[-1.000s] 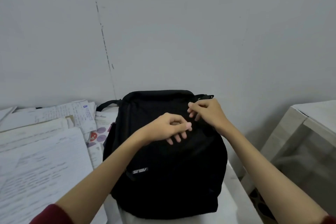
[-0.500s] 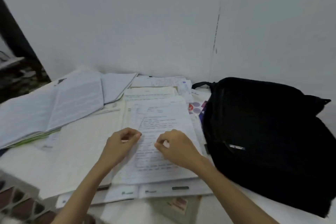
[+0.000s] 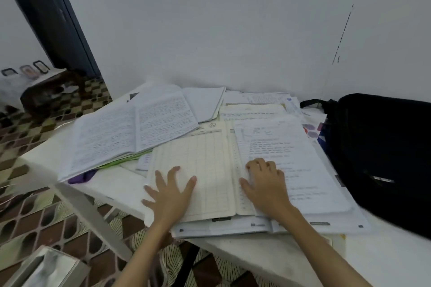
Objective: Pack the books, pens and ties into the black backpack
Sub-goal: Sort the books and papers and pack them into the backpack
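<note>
Pressing ledger book (image 3: 198,170): left hand (image 3: 171,196) flat, splayed; right hand (image 3: 265,186) curled on pages.

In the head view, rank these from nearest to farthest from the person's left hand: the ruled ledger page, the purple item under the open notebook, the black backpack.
1. Ruled ledger page: directly under the left hand, which lies flat on it.
2. Purple item: off to the left, at the table's edge beneath the open notebook.
3. Black backpack: far right, beyond the right hand.

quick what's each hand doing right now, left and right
Left hand: open, fingers spread, palm flat on the ruled ledger page; holding nothing.
Right hand: fingers curled at the edge of the handwritten sheets; whether it grips them cannot be told.
</note>
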### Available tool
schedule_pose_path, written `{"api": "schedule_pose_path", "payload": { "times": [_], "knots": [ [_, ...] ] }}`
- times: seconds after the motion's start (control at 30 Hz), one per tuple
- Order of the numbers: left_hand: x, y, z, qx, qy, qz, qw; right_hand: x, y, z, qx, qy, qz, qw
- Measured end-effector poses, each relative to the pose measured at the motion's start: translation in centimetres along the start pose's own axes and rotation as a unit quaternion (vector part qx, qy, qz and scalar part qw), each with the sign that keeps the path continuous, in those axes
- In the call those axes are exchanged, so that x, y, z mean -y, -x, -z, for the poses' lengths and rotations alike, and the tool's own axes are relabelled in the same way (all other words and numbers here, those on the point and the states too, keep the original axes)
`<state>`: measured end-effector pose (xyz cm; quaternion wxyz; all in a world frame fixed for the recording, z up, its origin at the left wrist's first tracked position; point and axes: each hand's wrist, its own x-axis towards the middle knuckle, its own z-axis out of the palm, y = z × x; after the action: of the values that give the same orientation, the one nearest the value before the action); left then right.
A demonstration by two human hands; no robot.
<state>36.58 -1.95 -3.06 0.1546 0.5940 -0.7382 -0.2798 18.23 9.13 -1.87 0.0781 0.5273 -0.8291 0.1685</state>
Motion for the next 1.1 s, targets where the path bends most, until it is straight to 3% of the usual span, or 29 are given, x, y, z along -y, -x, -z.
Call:
{"api": "schedule_pose_path", "payload": {
  "times": [0.1,0.23,0.37,0.47,0.6,0.77,0.93,1.0,1.1],
  "knots": [
    [1.2,-0.1,1.5,-0.039,0.007,0.018,0.999,1.0,-0.1,0.1,0.029,-0.033,-0.039,0.998],
    [1.7,-0.5,3.5,-0.051,0.147,0.046,0.987,2.5,0.0,0.1,0.060,-0.082,-0.069,0.992],
    [1.2,-1.0,6.4,-0.024,0.351,0.089,0.932,2.8,0.3,0.4,0.037,-0.141,-0.082,0.986],
    [0.6,-1.3,8.3,0.060,0.451,0.102,0.884,2.4,0.3,1.0,0.021,-0.252,-0.119,0.960],
    [-2.4,-0.4,9.1,0.126,0.506,0.012,0.853,2.1,-0.4,2.9,0.019,-0.396,-0.195,0.897],
    [-9.3,1.9,9.3,0.208,0.459,-0.116,0.856,0.4,-1.2,5.1,0.031,-0.539,-0.280,0.794],
    [-13.7,2.9,7.0,0.374,0.467,-0.127,0.791,-2.1,-0.8,7.2,0.049,-0.644,-0.269,0.715],
    [-14.0,2.6,5.3,0.401,0.409,-0.151,0.806,-3.1,-0.4,8.1,0.027,-0.720,-0.223,0.657],
    [-12.1,1.6,2.1,0.359,0.233,-0.198,0.882,-4.9,0.3,9.5,0.030,-0.794,-0.229,0.562]
  ]
}}
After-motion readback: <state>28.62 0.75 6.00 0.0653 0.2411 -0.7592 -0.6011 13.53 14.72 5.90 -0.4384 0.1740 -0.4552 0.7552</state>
